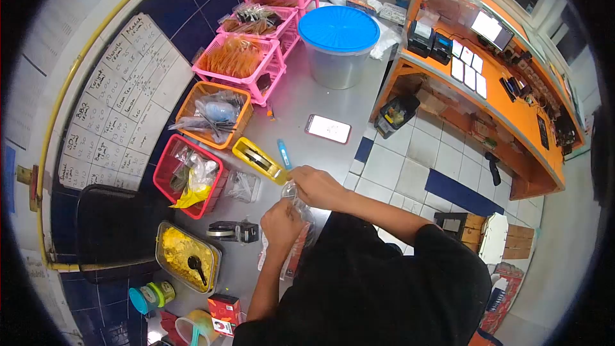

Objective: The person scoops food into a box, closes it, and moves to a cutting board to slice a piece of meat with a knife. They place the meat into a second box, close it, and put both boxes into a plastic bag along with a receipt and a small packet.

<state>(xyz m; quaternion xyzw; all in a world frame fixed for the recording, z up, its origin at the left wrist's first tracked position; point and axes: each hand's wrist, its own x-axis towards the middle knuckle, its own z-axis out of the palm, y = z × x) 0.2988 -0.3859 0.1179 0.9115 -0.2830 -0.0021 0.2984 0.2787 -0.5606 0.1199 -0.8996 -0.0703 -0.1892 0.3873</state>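
Observation:
Both my hands are together over the steel counter, holding a small clear plastic bag. My right hand pinches the bag's top, right beside the near end of a yellow tape dispenser. My left hand grips the bag lower down, fingers closed around it. What the bag contains cannot be made out. More clear packets lie on the counter under my left forearm.
A blue pen and a phone lie beyond my hands. At left are a black tape dispenser, a steel tray of yellow food, red and orange baskets, pink racks and a blue-lidded bucket.

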